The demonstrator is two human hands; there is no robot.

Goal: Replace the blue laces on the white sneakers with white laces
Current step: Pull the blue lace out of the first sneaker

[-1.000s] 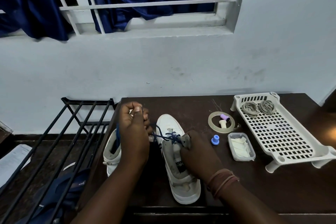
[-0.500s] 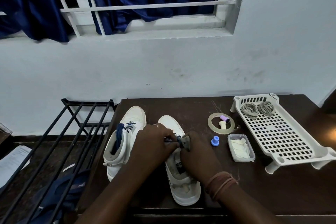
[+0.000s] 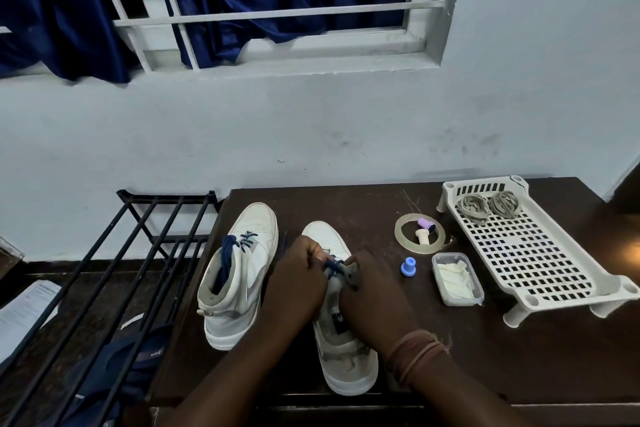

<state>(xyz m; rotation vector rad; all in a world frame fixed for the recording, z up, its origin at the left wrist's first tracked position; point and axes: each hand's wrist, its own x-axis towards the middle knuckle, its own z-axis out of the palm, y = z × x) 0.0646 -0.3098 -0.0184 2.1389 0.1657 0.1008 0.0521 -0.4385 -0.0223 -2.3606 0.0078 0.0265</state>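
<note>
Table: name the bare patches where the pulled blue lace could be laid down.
Bare wood on the table runs along the wall edge beyond both sneaker toes, left of the tape ring. More lies near the front edge, right of the right hand, below the clear tub and white rack. Crowded: between the tape ring, blue cap and tub.

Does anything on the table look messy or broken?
Nothing looks broken or spilled. The left white high-top sneaker has its blue lace half undone and stuffed inside. Both hands work at the right white sneaker.
</note>
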